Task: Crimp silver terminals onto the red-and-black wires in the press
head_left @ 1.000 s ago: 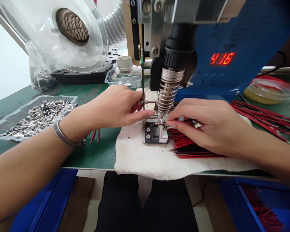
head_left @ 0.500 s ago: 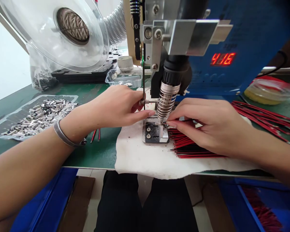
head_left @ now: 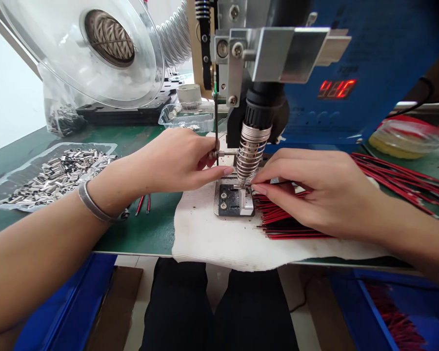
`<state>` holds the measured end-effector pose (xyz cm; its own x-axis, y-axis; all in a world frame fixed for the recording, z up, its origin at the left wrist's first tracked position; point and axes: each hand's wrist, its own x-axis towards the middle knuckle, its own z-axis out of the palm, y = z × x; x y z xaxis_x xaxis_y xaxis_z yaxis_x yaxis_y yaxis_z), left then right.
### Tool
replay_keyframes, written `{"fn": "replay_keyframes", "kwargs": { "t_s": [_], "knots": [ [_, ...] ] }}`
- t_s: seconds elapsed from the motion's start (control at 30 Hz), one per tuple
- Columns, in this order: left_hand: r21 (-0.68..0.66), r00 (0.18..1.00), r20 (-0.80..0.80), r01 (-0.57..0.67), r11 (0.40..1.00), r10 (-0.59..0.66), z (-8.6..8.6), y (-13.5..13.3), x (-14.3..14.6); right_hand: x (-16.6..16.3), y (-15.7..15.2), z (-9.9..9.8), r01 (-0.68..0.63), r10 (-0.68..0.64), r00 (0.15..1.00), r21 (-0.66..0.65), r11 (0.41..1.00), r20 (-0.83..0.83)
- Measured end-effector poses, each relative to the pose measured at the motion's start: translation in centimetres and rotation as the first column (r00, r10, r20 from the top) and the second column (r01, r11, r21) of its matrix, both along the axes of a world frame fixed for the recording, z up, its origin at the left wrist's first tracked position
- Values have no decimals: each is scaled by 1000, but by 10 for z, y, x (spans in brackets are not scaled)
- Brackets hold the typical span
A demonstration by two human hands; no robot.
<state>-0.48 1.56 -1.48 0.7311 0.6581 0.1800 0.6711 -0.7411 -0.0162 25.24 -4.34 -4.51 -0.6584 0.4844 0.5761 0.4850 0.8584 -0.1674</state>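
Note:
My right hand point(head_left: 314, 190) pinches a thin wire point(head_left: 284, 183) between thumb and fingertips, just right of the soldering machine's coiled tip point(head_left: 254, 151). The wire's end meets the small metal fixture point(head_left: 246, 202) under the tip; the exact contact is too small to make out. My left hand point(head_left: 185, 161) is at the left of the tip, fingers curled by a metal knob on a thin rod, thumb stretched towards the fixture. What those fingers hold, if anything, is hidden. Red and black wires point(head_left: 289, 226) lie beneath my right hand on a white cloth point(head_left: 208, 243).
A clear tray point(head_left: 7, 195) of small metal parts sits at left, beside two short wires point(head_left: 144, 204). Behind are a clear spool point(head_left: 58, 48) and a clear box point(head_left: 186, 119). The blue machine body point(head_left: 351, 117) shows red digits. More wires point(head_left: 398, 180) lie at right.
The view has shifted very slightly. Both hands, the wire and the coiled tip keep nearly the same places. The red digits look partly unlit now.

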Motion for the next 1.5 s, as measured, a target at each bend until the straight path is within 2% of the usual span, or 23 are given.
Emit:
{"fn": "replay_keyframes", "kwargs": {
  "t_s": [0.23, 0.47, 0.6, 0.77, 0.87, 0.93, 1.0, 1.07, 1.13, 1.2, 1.27, 1.37, 1.43, 1.5],
  "knots": [
    [38, 1000, 8, -11, 999, 11, 5, -6, 0, 1, -1, 0, -13, 13, 1000, -8, 1000, -13],
    [158, 988, 117, 78, 984, -97, 1, 0, -6, 1, 0, -1, -30, 30, 999, 11, 1000, -27],
    [151, 984, 141, 86, 985, -108, -2, 1, -7, 2, 1, -3, -25, 26, 999, 32, 999, -29],
    [157, 996, 82, 12, 988, -25, 1, 1, -9, 3, 0, -2, -12, 16, 999, 80, 997, -49],
    [221, 996, 76, -58, 974, 42, 9, -10, -14, 2, -4, 2, -9, 20, 995, 122, 993, -95],
    [331, 980, 171, -155, 931, 103, 13, -28, -16, 1, -9, 5, -6, 29, 989, 158, 987, -147],
    [411, 944, 317, -228, 882, 96, 12, -56, -14, 2, -15, 8, -9, 48, 980, 197, 980, -195],
    [377, 896, 444, -209, 902, 22, 5, -88, -4, 2, -20, 10, -32, 83, 970, 221, 975, -227],
    [175, 814, 579, -165, 971, 33, -8, -116, 12, 4, -24, 11, -95, 145, 963, 213, 972, -229],
    [-14, 772, 633, -70, 997, 63, -22, -135, 33, 4, -27, 10, -175, 210, 953, 169, 970, -218],
    [-144, 713, 694, 3, 990, 99, -35, -142, 54, 5, -28, 8, -247, 269, 939, 122, 961, -213],
    [-224, 538, 827, 49, 973, 164, -46, -142, 75, 5, -27, 4, -272, 285, 937, 89, 958, -203],
    [-262, 434, 876, 57, 963, 213, -48, -141, 79, 7, -24, 4, -249, 261, 949, 88, 964, -178],
    [-322, 392, 875, 32, 946, 284, -47, -142, 75, 11, -19, 6, -248, 260, 955, 101, 964, -145]
  ]
}}
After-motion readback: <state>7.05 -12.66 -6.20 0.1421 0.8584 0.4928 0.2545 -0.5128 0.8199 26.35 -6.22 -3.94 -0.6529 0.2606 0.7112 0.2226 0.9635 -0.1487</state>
